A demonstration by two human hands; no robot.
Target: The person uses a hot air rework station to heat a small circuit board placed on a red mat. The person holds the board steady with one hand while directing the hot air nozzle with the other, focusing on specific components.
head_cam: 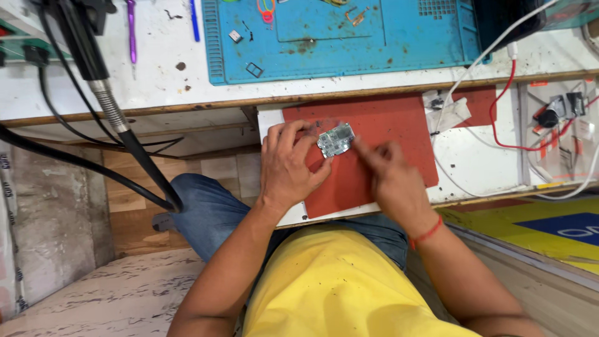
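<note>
Holding the small circuit board (336, 139) over the red mat (399, 134), your left hand (288, 165) pinches its edge between fingertips. Your right hand (392, 178) is blurred beside it, fingers drawn together toward the board's right edge; whether they grip anything you cannot tell. You seem to be inspecting or picking at the board; the next touch needs a steady, light fingertip.

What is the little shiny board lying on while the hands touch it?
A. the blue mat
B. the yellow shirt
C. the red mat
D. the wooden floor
C: the small circuit board sits over the red mat, with the left hand holding its edge and the right hand reaching toward it; the blue mat lies farther away on the bench.
</note>
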